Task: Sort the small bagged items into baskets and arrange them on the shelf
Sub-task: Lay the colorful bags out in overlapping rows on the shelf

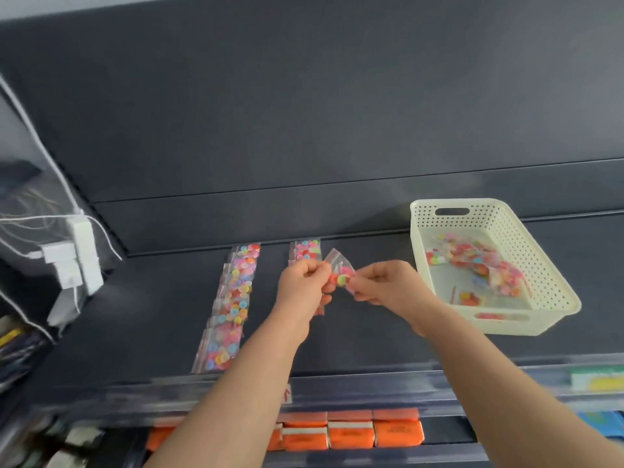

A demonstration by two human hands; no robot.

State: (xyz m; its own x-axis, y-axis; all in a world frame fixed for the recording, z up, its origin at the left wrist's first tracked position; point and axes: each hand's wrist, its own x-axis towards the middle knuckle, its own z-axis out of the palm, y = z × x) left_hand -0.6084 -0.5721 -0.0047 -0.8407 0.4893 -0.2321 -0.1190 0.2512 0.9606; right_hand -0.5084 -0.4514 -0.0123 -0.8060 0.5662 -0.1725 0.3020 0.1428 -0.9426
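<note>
Both hands hold one small clear bag of coloured buttons (341, 273) above the dark shelf (141, 319). My left hand (304, 287) pinches its left edge and my right hand (385, 285) pinches its right edge. A row of several button bags (229, 305) lies on the shelf to the left, running front to back. A second, shorter row (305, 248) starts behind my left hand and is partly hidden by it. A cream perforated basket (540, 265) stands at the right with several more button bags (472, 261) loose inside.
White boxes and cords (76, 261) hang at the left side of the shelf. Below the shelf's front rail (371, 383) sit orange packets (351, 432) on a lower shelf. A yellow-green label (597, 380) is on the rail at right.
</note>
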